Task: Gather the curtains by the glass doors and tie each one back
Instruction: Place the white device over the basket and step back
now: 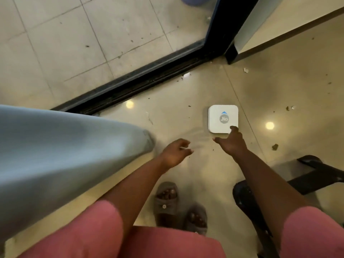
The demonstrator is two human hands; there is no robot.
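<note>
A pale blue curtain [55, 149] hangs in a gathered bundle on the left, its hem ending near the floor beside the black track of the glass door [130, 84]. My left hand [176, 151] hovers low, just right of the curtain's hem, fingers loosely curled and holding nothing. My right hand [231, 140] reaches down to a white square box [223, 118] on the floor, one fingertip touching its near edge, thumb spread out to the left. No tie-back is in sight.
The shiny beige floor [186, 101] carries scattered bits of debris. A black chair base [279, 185] stands at the lower right. My feet in grey slippers [178, 205] stand below my hands. A white wall with dark skirting [279, 25] runs at the upper right.
</note>
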